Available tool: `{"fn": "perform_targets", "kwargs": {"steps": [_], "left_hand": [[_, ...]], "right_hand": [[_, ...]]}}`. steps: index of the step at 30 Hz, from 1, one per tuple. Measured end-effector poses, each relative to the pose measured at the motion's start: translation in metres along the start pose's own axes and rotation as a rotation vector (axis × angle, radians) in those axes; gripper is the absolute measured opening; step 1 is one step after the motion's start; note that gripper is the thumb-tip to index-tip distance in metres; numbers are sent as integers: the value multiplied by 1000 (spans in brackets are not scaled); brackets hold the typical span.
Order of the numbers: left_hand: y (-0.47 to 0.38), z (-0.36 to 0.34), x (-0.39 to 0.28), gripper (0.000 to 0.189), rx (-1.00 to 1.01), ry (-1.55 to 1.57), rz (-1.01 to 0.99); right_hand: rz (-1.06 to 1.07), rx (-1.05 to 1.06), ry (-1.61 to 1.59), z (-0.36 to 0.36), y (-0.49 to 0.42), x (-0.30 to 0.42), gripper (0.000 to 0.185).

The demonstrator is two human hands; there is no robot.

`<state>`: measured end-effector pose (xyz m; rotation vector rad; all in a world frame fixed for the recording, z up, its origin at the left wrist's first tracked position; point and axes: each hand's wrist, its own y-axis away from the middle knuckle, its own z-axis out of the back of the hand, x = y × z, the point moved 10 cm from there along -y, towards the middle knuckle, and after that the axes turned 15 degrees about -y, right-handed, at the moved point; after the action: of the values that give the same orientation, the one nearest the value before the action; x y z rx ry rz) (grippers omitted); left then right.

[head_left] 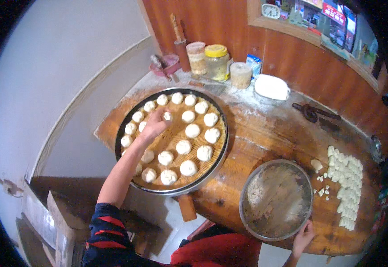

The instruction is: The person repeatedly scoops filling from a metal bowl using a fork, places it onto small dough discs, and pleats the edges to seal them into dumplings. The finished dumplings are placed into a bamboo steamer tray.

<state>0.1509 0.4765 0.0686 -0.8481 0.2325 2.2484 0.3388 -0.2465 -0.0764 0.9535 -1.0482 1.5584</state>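
My left hand (155, 124) reaches over a round steamer tray (226, 128) with a black rim, its fingers around a small white dough bun (167, 116). Pleated buns stand in a ring along the tray's edge, with more inside it, such as a bun (192, 130) right of my hand. My forearm hides part of the left side. At the lower right, my right hand (303, 236) has its fingers at the rim of a round, flour-dusted metal pan (276, 200). Whether it grips the rim firmly is hard to see.
Right of the pan lie rows of pale dough pieces (344, 183) and small scraps (321, 192). Along the wall stand a yellow-lidded jar (216, 61), tubs (240, 75), a white container (271, 87) and a pink bowl (165, 65). Dark tools (314, 112) lie on the wooden table (254, 143).
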Motion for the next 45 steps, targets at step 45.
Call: {"fn": "perform_targets", "kwargs": {"steps": [45], "left_hand": [[-36, -53, -61, 45, -15, -658, -440]], "right_hand": [[-20, -20, -20, -6, 4, 5, 18]]}}
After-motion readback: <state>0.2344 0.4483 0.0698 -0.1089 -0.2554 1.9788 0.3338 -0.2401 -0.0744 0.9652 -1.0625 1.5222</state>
